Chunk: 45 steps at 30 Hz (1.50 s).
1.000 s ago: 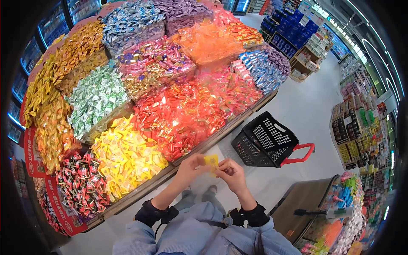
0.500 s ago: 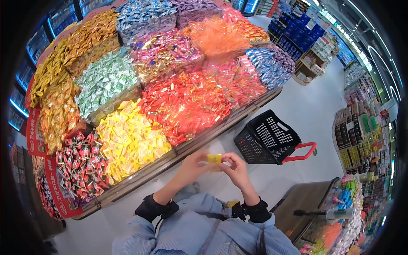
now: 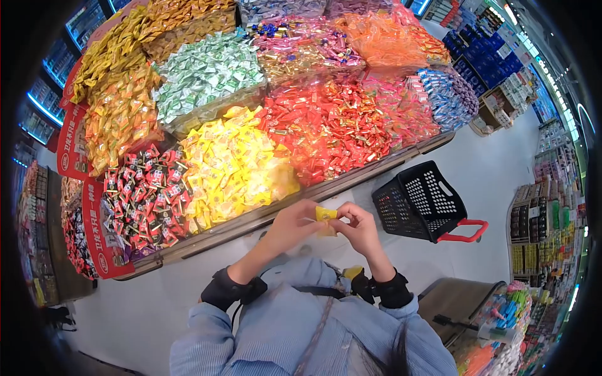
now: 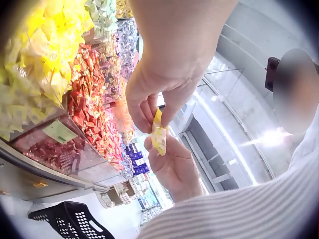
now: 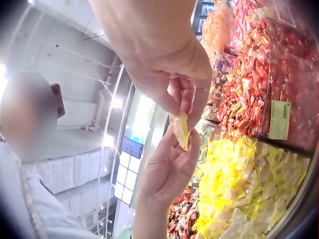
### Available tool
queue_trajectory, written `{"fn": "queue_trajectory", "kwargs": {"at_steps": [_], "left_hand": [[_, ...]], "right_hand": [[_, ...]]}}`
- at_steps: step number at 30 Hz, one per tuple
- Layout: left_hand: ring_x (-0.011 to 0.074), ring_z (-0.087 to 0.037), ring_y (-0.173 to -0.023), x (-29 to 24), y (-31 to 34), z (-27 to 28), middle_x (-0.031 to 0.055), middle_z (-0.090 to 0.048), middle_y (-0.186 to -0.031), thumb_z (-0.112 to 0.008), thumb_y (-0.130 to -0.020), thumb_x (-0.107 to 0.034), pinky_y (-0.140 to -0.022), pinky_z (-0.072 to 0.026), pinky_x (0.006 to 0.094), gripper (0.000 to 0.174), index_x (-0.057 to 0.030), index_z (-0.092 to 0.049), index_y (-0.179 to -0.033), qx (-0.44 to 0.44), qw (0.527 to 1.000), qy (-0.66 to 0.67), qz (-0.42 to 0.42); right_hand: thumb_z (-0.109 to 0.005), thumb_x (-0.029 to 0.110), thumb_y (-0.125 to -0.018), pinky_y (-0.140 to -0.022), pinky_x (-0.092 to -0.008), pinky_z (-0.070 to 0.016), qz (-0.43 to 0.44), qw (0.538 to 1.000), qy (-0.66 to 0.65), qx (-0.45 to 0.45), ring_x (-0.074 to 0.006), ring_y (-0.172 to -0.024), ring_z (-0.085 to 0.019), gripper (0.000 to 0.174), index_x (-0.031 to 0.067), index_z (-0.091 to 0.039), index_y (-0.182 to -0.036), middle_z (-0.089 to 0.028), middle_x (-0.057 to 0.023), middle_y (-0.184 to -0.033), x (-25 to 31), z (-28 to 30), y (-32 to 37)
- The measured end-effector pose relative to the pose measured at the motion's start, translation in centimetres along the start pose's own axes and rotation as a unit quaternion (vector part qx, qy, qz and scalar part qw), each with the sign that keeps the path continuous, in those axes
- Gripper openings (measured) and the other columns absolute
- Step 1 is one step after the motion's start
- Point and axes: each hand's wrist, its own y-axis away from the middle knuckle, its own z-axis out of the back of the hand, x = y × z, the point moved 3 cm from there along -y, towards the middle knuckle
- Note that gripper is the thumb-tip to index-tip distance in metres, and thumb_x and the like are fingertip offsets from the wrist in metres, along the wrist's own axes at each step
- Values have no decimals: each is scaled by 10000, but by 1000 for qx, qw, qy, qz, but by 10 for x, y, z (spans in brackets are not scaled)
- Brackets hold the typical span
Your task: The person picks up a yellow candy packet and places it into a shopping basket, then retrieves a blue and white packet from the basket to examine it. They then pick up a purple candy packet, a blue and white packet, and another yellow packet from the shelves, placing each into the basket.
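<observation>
Between the fingertips of both hands is a small yellow wrapped candy (image 3: pixel 325 214), held in front of the body. My left hand (image 3: pixel 293 225) pinches it from the left with thumb and fingers. From the other side my right hand (image 3: pixel 359 228) pinches its edge. The left wrist view shows the yellow wrapper (image 4: pixel 159 133) with a clear, shiny lower part. In the right wrist view the candy (image 5: pixel 180 130) appears slim and edge-on, partly hidden by fingers. Just beyond the hands lies a heap of yellow wrapped candies (image 3: pixel 235 169).
Bins of red (image 3: pixel 326 131), green-and-white (image 3: pixel 210 78) and black-and-red candies (image 3: pixel 147 197) adjoin the yellow heap. A wooden ledge (image 3: pixel 207 237) runs along their front. On the floor to the right stands a black basket (image 3: pixel 420 200) with a red handle (image 3: pixel 464 232). Another candy stand (image 3: pixel 464 307) is at lower right.
The candy has turned from upright to sideways between the fingers, and both hands still pinch it. The head view has shifted, so bins and basket appear farther right.
</observation>
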Motion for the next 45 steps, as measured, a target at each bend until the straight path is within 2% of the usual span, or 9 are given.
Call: {"fn": "queue_trajectory", "kwargs": {"at_steps": [7,13,22,27,32,34,41,44,45], "left_hand": [[131,-558,-874,-43,26,92,71,-570,-923,-577,-770,-2,-768,-452,250,267,-5,-506,-1027,-83,988,-126,-39],[112,-552,-856,-22,42,174,39,-559,-916,-558,-776,15,-736,-448,236,232,-20,-517,-1002,-158,982,-83,-61],[113,-561,-840,-15,45,217,38,-574,-904,-580,-768,-18,-745,-442,236,222,-21,-523,-982,-156,984,-77,-33],[121,-562,-854,-52,30,221,54,-578,-913,-565,-778,-17,-738,-451,249,225,-10,-520,-998,-133,967,-201,-79],[203,-577,-846,-106,-20,225,101,-587,-907,-604,-730,-29,-738,-454,280,260,-22,-533,-981,-151,864,-421,-233],[255,-565,-872,-107,-53,231,126,-574,-935,-600,-720,-34,-731,-460,302,285,-32,-524,-995,-145,809,-492,-287],[261,-508,-870,-45,-139,235,132,-508,-906,-523,-686,-12,-680,-474,316,198,-13,-485,-881,-103,612,-763,-182],[240,-513,-840,-37,-145,228,112,-511,-883,-524,-700,-37,-649,-495,298,173,-12,-487,-867,-124,542,-811,-181],[232,-512,-838,-36,-147,227,103,-510,-875,-526,-697,-36,-640,-496,294,165,-13,-492,-857,-122,527,-820,-188]], "right_hand": [[-599,7,-746,-504,-169,-375,24,996,-14,-84,-19,-599,-480,84,18,-529,-791,-511,33,-647,-16,-22,-68],[-608,22,-742,-504,-172,-373,50,992,-12,-113,-24,-571,-468,99,11,-534,-806,-520,28,-643,-12,-70,-133],[-611,8,-733,-491,-170,-366,45,992,51,-108,-18,-551,-453,94,17,-541,-796,-516,35,-655,-40,-119,-184],[-615,36,-726,-607,-210,-429,126,945,275,-125,-89,-662,-499,191,10,-556,-906,-540,-15,-771,-25,-128,-175],[-620,69,-719,-645,-264,-448,134,948,214,-195,-165,-735,-548,224,4,-545,-920,-553,-92,-815,-14,-113,-163],[-586,49,-746,-657,-238,-444,107,958,185,-189,-127,-751,-535,198,6,-542,-935,-551,-59,-822,-20,-105,-157],[-523,53,-814,-661,-176,-409,79,957,163,-227,-46,-754,-498,135,19,-543,-943,-543,4,-820,-35,-89,-126],[-520,55,-818,-665,-176,-410,76,960,123,-238,-48,-757,-500,131,16,-541,-941,-542,3,-818,-42,-83,-114],[-530,81,-794,-711,-232,-438,75,960,120,-241,-113,-806,-555,168,8,-538,-946,-580,-65,-855,-40,-81,-108]]}}
